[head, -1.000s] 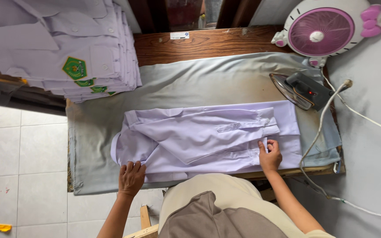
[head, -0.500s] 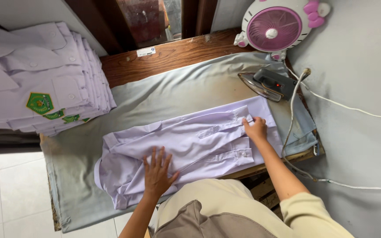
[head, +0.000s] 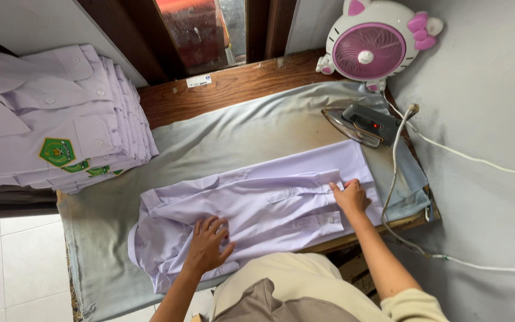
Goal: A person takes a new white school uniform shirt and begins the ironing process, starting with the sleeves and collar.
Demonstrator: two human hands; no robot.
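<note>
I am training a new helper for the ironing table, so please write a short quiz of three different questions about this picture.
1. True or false: the iron rests on the pale shirt.
2. Multiple choice: where is the stack of folded shirts? A) on the person's left side of the table B) under the fan C) on the floor tiles
3. Short answer: what does each of the hands touch?

Key
1. False. It sits on the grey cloth cover, just beyond the shirt's edge, near the pink fan.
2. A.
3. The left hand lies flat on the shirt near its collar end; the right hand presses the shirt near its other end.
</note>
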